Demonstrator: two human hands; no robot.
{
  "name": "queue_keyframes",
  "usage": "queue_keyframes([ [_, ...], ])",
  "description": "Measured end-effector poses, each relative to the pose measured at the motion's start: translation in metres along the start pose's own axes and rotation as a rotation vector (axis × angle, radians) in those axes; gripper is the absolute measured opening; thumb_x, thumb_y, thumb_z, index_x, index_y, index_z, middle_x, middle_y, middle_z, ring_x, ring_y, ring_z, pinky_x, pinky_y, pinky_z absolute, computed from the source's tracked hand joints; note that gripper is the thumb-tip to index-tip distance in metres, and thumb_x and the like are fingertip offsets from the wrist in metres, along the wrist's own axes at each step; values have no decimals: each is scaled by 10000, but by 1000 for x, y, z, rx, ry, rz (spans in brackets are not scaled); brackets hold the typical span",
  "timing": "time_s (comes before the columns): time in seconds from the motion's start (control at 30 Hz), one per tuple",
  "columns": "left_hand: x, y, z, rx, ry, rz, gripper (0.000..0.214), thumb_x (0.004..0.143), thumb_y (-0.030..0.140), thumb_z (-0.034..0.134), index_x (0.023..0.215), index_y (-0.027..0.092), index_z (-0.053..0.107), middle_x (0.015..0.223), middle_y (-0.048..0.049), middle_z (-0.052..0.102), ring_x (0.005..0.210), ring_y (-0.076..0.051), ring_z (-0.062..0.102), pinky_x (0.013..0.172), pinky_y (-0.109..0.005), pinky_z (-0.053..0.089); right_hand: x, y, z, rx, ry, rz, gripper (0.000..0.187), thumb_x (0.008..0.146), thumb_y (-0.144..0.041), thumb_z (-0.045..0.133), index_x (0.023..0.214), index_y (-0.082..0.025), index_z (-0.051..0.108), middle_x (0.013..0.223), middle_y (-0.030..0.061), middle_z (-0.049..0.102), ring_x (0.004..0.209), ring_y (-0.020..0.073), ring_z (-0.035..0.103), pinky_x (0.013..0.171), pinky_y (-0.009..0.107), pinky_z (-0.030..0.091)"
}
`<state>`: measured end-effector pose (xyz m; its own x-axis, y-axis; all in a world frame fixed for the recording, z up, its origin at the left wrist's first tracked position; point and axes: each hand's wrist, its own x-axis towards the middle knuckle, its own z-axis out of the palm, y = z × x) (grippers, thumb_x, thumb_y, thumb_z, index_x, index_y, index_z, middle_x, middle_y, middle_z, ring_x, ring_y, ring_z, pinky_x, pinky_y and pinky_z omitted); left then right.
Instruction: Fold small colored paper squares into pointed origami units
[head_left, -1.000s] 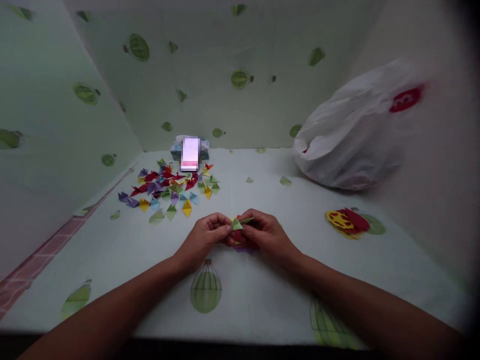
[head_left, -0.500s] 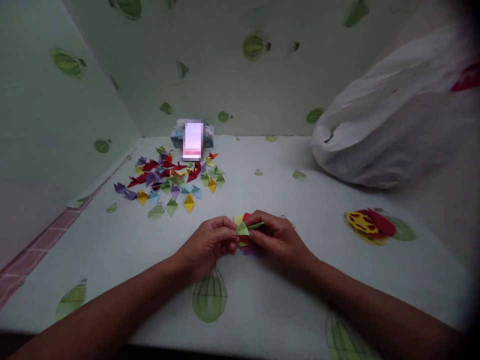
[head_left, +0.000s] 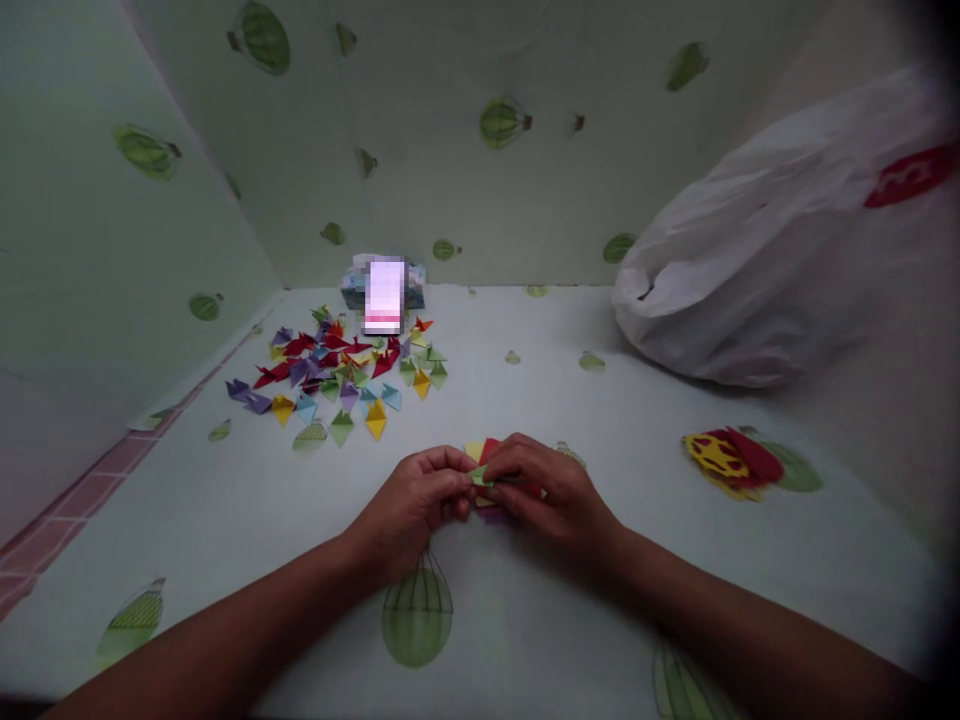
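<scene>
My left hand [head_left: 416, 500] and my right hand [head_left: 544, 490] meet over the middle of the table, fingers pinched together on a small folded green paper piece [head_left: 478, 476]. Under and behind the hands lies a small stack of paper squares [head_left: 484, 452], yellow, red and purple at the edges. My right hand covers most of the green piece, so its shape is hard to make out.
A heap of several folded paper pieces [head_left: 341, 375] in many colours lies at the back left, beside a small box [head_left: 382, 285]. A white plastic bag [head_left: 780, 250] fills the back right. Red and yellow cut paper [head_left: 724, 458] lies at the right. Balloon-print walls enclose the table [head_left: 225, 520].
The green piece has sunk lower between my fingers and my right hand has closed further over it. The view has shifted slightly downward.
</scene>
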<state>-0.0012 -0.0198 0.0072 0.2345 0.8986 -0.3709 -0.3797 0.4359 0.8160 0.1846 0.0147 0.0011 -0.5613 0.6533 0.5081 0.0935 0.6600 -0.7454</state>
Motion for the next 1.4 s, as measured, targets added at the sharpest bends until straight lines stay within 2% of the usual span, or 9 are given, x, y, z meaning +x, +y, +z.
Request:
queue_keyframes([
  [0.13,-2,0,0,182,5,150,113,795,234,704,851,141,674,677,7,629,634,-88,557,641,-206,437,-1,-2,0,116,65,195,56,895,-192,625,856,-195,664,838,42,667,774,165,628,707,301,487],
  [0.27,-4,2,3,353,56,307,159,787,261,734,887,164,657,769,-5,661,714,-126,606,675,-237,485,-1,-4,1,323,133,407,111,887,-288,645,827,-195,655,816,27,670,750,158,631,676,284,504],
  [0.4,-7,1,4,601,136,537,106,802,214,719,885,187,658,835,-14,669,761,-141,620,705,-251,500,0,-8,2,400,146,449,135,866,-314,667,802,-195,653,799,23,664,742,155,621,665,278,517],
  [0.5,-8,0,2,768,138,611,22,835,199,685,827,191,666,809,-19,676,747,-149,627,707,-261,499,-1,-9,3,400,156,419,122,867,-306,669,805,-201,655,789,21,664,734,151,616,669,280,518],
  [0.7,-9,2,1,895,183,670,70,861,222,666,796,196,656,769,-17,679,701,-148,614,684,-271,485,-1,-9,6,366,158,353,87,882,-267,655,818,-207,652,803,21,659,741,147,617,662,271,517],
  [1.0,-9,0,1,873,156,686,89,852,198,667,767,188,641,769,-19,669,708,-144,617,666,-264,488,-2,-10,7,337,180,314,105,878,-214,626,777,-195,608,833,27,630,773,152,606,698,285,499],
  [1.23,-11,1,4,847,134,673,129,833,173,658,715,185,608,740,-19,660,684,-141,614,655,-264,489,-3,-14,9,348,196,383,109,876,-251,641,795,-199,590,780,13,611,713,143,583,632,270,478],
  [1.4,-12,1,5,784,157,599,75,826,226,682,789,188,629,738,-16,665,672,-143,628,646,-263,503,-3,-16,10,395,228,467,147,853,-293,662,821,-217,540,784,6,576,677,138,551,572,259,466],
])
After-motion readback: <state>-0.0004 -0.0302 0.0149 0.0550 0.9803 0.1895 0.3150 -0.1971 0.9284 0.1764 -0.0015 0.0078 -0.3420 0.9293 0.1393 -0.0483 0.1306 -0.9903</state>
